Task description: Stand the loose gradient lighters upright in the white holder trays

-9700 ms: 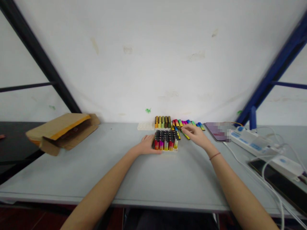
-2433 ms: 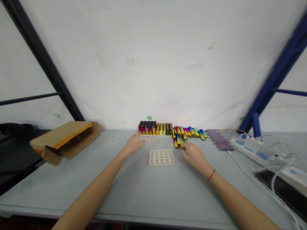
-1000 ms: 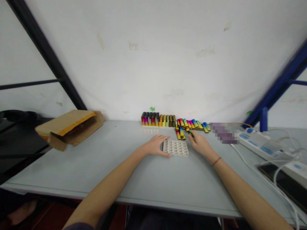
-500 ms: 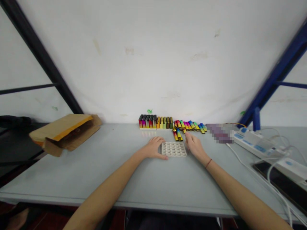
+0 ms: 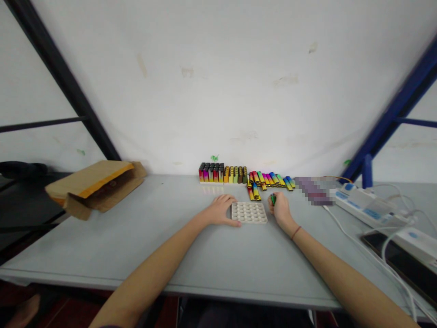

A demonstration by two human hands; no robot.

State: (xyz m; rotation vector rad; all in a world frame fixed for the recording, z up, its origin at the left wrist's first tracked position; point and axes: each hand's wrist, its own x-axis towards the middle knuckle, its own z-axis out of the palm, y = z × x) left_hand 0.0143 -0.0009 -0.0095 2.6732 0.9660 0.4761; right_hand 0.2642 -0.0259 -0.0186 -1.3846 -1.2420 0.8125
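An empty white tray [image 5: 249, 212] with rows of round holes lies flat in the middle of the grey table [image 5: 102, 246]. My left hand [image 5: 220, 210] rests at the tray's left edge, fingers curled against it. My right hand [image 5: 280, 210] sits just right of the tray, closed around a green lighter [image 5: 273, 199] that stands up out of the fist. Loose coloured lighters [image 5: 269, 180] lie in a row by the wall, two more [image 5: 254, 193] nearer the tray. Left of them stand filled trays of upright lighters [image 5: 221, 173].
An open cardboard box [image 5: 94, 187] lies on its side at the table's far left. At the right are a blurred purple object [image 5: 312, 189], white power strips [image 5: 367, 207] with cables, and a dark flat device [image 5: 403, 262]. A white wall backs the table.
Since half a second ago my right hand has closed into a fist and holds a green lighter upright. My left hand and the empty tray have stayed in place.
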